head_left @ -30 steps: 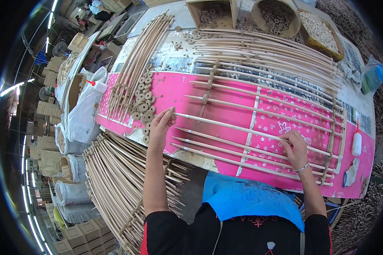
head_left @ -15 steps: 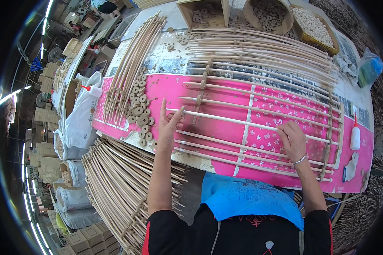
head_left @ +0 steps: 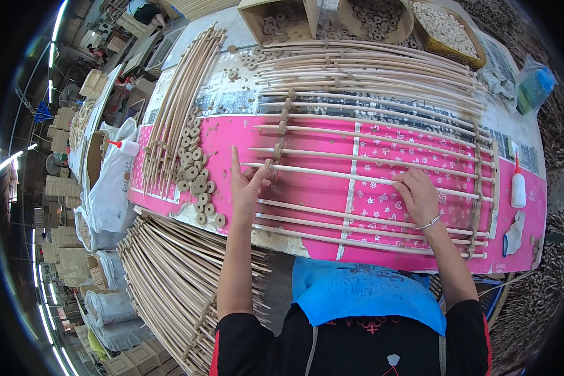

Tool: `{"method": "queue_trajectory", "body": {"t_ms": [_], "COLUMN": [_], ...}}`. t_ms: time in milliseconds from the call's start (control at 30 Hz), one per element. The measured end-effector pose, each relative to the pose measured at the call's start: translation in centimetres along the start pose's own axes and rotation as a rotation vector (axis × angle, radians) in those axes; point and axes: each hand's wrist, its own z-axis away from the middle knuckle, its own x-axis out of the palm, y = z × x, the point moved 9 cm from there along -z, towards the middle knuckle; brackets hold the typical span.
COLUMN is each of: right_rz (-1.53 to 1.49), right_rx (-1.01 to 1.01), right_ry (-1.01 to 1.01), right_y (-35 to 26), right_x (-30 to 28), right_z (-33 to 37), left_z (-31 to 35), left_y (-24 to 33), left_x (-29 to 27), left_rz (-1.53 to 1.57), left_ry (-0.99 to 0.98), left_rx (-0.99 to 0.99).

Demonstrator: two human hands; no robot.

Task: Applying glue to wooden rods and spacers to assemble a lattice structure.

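Observation:
A pale wooden rod [head_left: 332,173] lies across a pink-covered table, among several parallel rods. Close to its left tip, a small wooden ring [head_left: 268,163] encircles it. My left hand [head_left: 247,187] pinches this ring between thumb and bent fingers, its index finger stretched out past the rod. Farther along, my right hand [head_left: 418,195] has the rod's middle stretch between closed fingertips. Just right of the ring stands a notched wooden strip [head_left: 282,125], and another notched strip [head_left: 478,172] crosses the rods' right ends. Fingers partly cover the ring.
Loose wooden rings [head_left: 198,187] are heaped left of the rods, beside a rod bundle [head_left: 182,103]. A glue bottle [head_left: 518,190] stands at right. Boxes and a round tub [head_left: 348,19] of small parts line the far side. More rods [head_left: 182,282] lean below the table's near-left edge.
The view has shifted, so the table appears farther left. Against the table, my left hand and the rod's ringed end have moved slightly right, nearer the left notched strip. My right hand keeps its grip.

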Motion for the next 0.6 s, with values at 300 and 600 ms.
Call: {"method": "queue_trajectory", "body": {"t_ms": [300,600], "right_rz": [-0.062,-0.099], "right_rx": [0.027,0.000], "right_ry": [0.048,0.120], "right_y": [0.9,2.4], "right_x": [0.6,1.9], "right_z": [-0.1,0.7], "left_z": [-0.8,0.4], "left_y": [0.0,2.2], "left_x": [0.8,2.0], "left_rz": [-0.136,-0.479], "left_ry": [0.007,-0.005], "left_rx": [0.093,0.375]}}
